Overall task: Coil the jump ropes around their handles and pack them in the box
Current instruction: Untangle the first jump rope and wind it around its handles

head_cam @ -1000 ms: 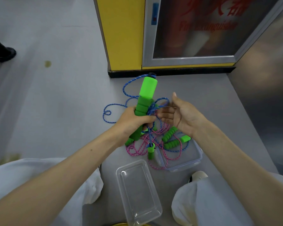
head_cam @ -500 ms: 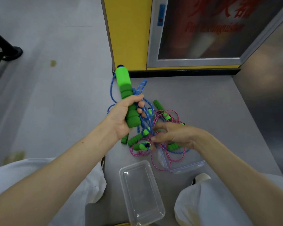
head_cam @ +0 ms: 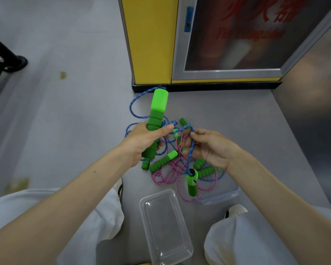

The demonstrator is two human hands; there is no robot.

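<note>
My left hand (head_cam: 145,139) grips a green foam handle (head_cam: 157,109) that stands upright above the floor. My right hand (head_cam: 211,148) pinches the blue rope (head_cam: 191,150), which runs from the handle over my fingers. The rope's second green handle (head_cam: 192,182) dangles from it below my right hand. A tangle of pink rope (head_cam: 168,175) and more green handles (head_cam: 162,161) lies on the grey floor under both hands. A clear plastic box (head_cam: 221,196) sits partly under the tangle at the right.
A clear lid or second tray (head_cam: 166,224) lies between my knees. A yellow cabinet (head_cam: 151,41) with a glass door (head_cam: 237,35) stands just behind the ropes. A dark wall (head_cam: 313,115) closes the right side. Black furniture feet (head_cam: 6,62) are at the far left.
My left hand swung the handle from leaning left back to upright. My right hand rose from the pile, lifting the blue rope so its second handle now hangs.
</note>
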